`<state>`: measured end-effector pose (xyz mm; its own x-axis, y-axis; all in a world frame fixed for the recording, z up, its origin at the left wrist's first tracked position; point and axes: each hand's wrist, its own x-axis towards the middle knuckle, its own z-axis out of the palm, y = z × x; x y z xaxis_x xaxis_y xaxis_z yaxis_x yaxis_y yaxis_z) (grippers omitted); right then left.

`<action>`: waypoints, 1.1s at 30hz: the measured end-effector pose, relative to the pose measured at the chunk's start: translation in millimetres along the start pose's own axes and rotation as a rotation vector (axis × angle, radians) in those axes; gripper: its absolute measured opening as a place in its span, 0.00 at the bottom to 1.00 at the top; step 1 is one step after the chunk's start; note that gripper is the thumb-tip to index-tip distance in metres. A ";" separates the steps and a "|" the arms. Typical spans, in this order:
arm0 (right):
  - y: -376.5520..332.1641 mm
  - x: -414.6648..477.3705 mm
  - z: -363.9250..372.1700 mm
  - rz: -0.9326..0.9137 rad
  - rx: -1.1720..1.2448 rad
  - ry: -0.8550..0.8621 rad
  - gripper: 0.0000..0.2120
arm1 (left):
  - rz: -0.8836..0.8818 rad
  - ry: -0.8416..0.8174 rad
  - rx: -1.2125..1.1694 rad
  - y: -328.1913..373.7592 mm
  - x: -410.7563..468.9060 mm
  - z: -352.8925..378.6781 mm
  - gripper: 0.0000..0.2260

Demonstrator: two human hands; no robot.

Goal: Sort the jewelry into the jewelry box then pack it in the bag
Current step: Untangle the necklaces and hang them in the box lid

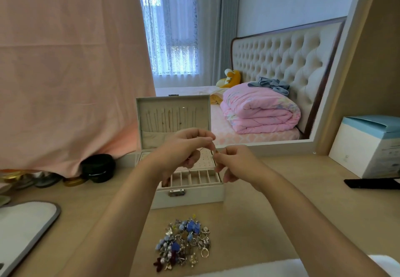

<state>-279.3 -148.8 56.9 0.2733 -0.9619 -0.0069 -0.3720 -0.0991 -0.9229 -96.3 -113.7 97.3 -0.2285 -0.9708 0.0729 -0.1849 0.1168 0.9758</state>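
A white jewelry box (190, 198) stands open in the middle of the table, its lid (173, 112) upright with thin chains hanging inside. Above the box's slotted tray, my left hand (186, 146) and my right hand (233, 162) meet, both pinching a thin gold necklace (214, 150) between their fingertips. A pile of jewelry (184, 244) with blue flower pieces, rings and earrings lies on the table in front of the box, between my forearms.
A grey-rimmed white tray (28, 229) lies at the left. Black round cases (98, 167) and small tins sit under a pink cloth at the back left. A white and blue carton (368, 146) and a black flat item (372, 183) are at the right. A mirror stands behind.
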 end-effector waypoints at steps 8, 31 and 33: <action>-10.1 53.5 23.8 0.078 -0.220 -0.004 0.10 | -0.043 0.161 0.313 -14.9 28.6 -37.0 0.05; -16.6 83.2 26.8 -0.222 0.094 -0.065 0.09 | -0.142 0.046 0.500 -36.6 34.2 -87.6 0.12; -11.0 86.0 28.8 -0.201 0.050 -0.039 0.09 | -0.051 0.052 0.240 -39.1 31.7 -92.0 0.13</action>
<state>-226.2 -223.1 55.4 0.3720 -0.9133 0.1655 -0.2623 -0.2744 -0.9251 -8.4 -168.4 80.5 -0.1648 -0.9855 0.0411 -0.4185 0.1076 0.9018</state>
